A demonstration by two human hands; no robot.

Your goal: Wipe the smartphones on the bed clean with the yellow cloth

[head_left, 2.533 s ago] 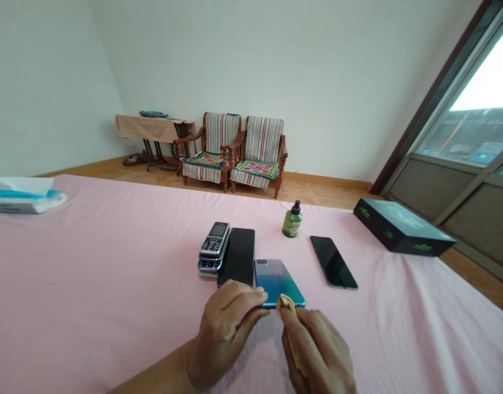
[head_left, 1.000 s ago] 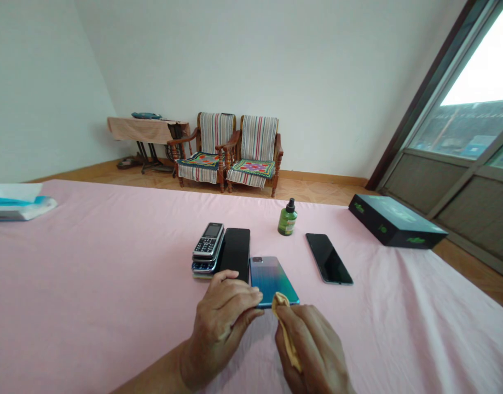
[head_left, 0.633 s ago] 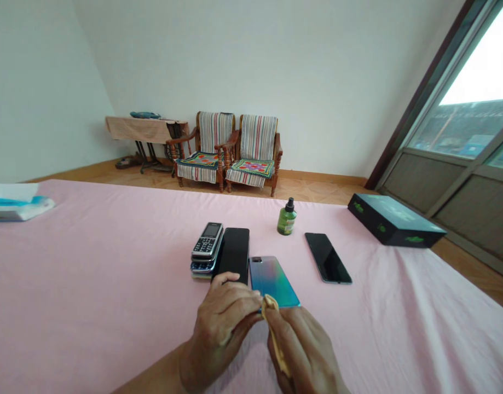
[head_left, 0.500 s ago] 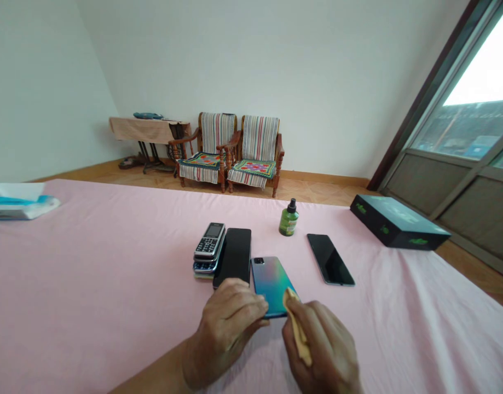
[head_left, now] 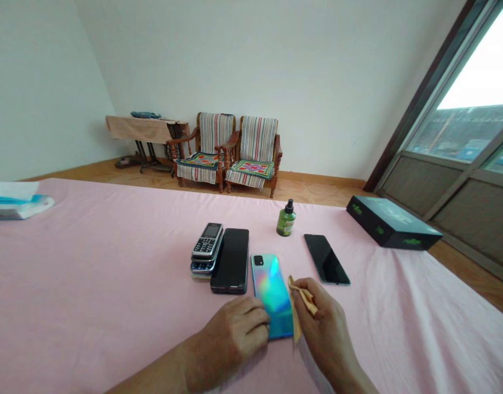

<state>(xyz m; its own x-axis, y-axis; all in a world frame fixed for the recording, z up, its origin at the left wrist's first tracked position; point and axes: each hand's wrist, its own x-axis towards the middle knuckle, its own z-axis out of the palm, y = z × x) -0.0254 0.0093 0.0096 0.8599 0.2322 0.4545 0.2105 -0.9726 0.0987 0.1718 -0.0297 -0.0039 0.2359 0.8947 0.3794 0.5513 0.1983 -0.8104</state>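
A shiny blue-green smartphone [head_left: 271, 290] lies back side up, its camera block at the far left corner. My left hand [head_left: 237, 334] grips its near left edge with curled fingers. Pinched in my right hand [head_left: 319, 314] is a yellow cloth [head_left: 308, 300], which touches or hangs close beside the phone's right edge. Left of this phone is a black smartphone [head_left: 231, 260], screen up. A keypad phone [head_left: 208, 241] tops a small stack of phones beside it. To the right, another dark smartphone [head_left: 327, 258] lies screen up.
A green spray bottle [head_left: 285, 220] stands beyond the phones. A black box [head_left: 393, 223] sits at the far right of the pink-covered surface [head_left: 111, 273], a tissue pack [head_left: 19, 201] at the far left. Two wooden armchairs [head_left: 255, 148] stand by the wall.
My right hand with the cloth has moved from the phone's back to its right edge. The blue-green phone has shifted slightly nearer and turned more upright; my left hand has moved down with it.
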